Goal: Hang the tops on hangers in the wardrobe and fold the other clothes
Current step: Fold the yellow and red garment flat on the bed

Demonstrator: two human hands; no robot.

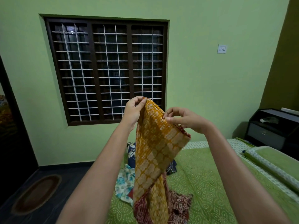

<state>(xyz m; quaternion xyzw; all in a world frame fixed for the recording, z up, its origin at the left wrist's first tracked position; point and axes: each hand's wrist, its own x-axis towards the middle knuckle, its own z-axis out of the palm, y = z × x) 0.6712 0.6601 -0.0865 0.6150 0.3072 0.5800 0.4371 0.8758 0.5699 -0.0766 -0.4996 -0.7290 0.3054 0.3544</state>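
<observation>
A mustard-yellow printed garment [155, 152] with a dark red border hangs in the air over the bed. My left hand [134, 109] pinches its top edge at the highest point. Lower and to the right, my right hand [184, 118] pinches the same edge. The cloth's lower end trails down onto the bed among other clothes: a white and teal floral piece [125, 183], a navy floral piece [131, 152] and a dark red printed piece [179, 206].
The bed [207, 183] carries a green dotted cover, with a rolled bolster [271, 172] at the right. A dark cabinet [271, 128] stands in the right corner. A barred window [106, 70] faces me. An oval rug [36, 193] lies on the dark floor at the left.
</observation>
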